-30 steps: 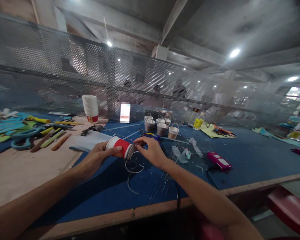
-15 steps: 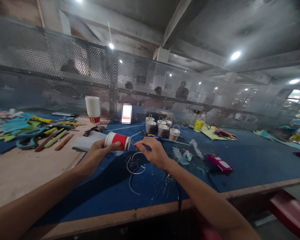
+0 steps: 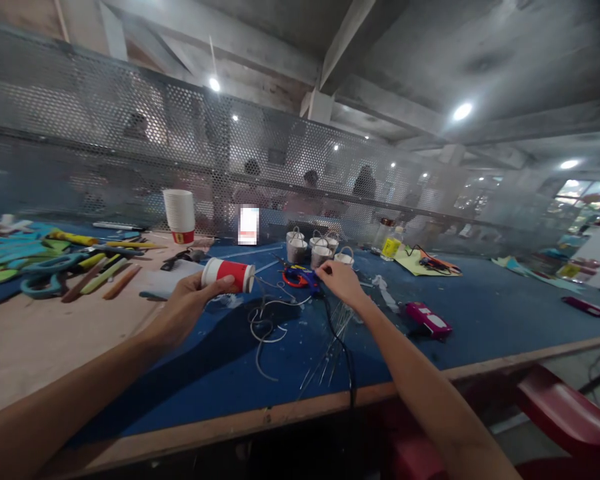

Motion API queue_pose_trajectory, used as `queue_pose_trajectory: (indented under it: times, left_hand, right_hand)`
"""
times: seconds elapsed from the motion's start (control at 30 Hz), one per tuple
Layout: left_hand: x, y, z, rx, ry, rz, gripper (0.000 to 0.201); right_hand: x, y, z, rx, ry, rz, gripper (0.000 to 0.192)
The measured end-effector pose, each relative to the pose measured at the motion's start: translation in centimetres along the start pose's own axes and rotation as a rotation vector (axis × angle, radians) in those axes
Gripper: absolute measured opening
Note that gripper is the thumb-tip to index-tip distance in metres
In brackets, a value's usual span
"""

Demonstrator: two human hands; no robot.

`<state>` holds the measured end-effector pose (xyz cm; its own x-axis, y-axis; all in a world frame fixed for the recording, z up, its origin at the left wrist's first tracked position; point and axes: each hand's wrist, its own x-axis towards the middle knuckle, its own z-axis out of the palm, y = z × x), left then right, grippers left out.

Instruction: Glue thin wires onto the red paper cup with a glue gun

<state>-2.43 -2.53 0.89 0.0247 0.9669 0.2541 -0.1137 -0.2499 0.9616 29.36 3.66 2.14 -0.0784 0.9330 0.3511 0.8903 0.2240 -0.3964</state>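
Head view. The right hand (image 3: 341, 280) has left the mouth of the red-and-white paper cup (image 3: 229, 275) and now reaches farther out over the blue felt-like table covering (image 3: 480, 313). Its fingers are curled down onto a blue-handled tool with a black cord (image 3: 305, 275), lying beside a red ring-shaped handle (image 3: 291, 279); whether they have closed on the tool I cannot tell. Judged from this, the fine work at the cup's rim has paused for a tool pick-up.

The left hand (image 3: 190, 303) grips the cup on its side, thumb over the red band, mouth toward the right, raised above the covering. The cup looks like thin, smooth, tapered card.

Below the cup lie loose curls of pale grey cord or wire (image 3: 265, 327), limp and looping. Nearer the table edge is a scatter of thin straight metal wires (image 3: 325, 353).

Beyond the right hand stand small cup-shaped baskets with wire handles (image 3: 320, 250). Far left: a stack of white paper cups (image 3: 179, 212) on bare wooden board (image 3: 40, 333). Right: a flat magenta device (image 3: 429, 318). A perforated metal screen (image 3: 130, 147) backs the bench.
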Motion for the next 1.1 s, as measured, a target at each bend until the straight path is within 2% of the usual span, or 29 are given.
queue_pose_trajectory:
  times: [0.13,0.27,0.43,0.7,0.83,1.1]
  left_hand:
    - [0.2,-0.4,-0.3,0.001,-0.018,0.006,0.026]
    - [0.6,-1.1,-0.5,0.016,0.012,0.016,0.027]
    - [0.6,-1.5,-0.5,0.027,0.002,0.015,0.025]
    - [0.5,-1.5,-0.5,0.039,-0.009,0.012,0.024]
    - [0.7,-2.2,-0.8,0.054,-0.018,0.017,0.021]
    - [0.5,-1.7,-0.5,0.023,-0.001,-0.039,0.021]
  right_hand:
    - [-0.3,1.0,1.2,-0.074,-0.105,0.079,0.034]
    - [0.3,1.1,2.8,-0.097,-0.18,0.124,0.043]
    - [1.0,1.0,3.9,-0.076,-0.187,0.17,0.042]
    - [0.8,1.5,3.3,0.128,-0.123,0.183,0.039]
    - [0.5,1.0,3.0,0.222,-0.092,0.155,0.046]
    - [0.1,1.4,2.5,0.091,-0.1,0.141,0.028]
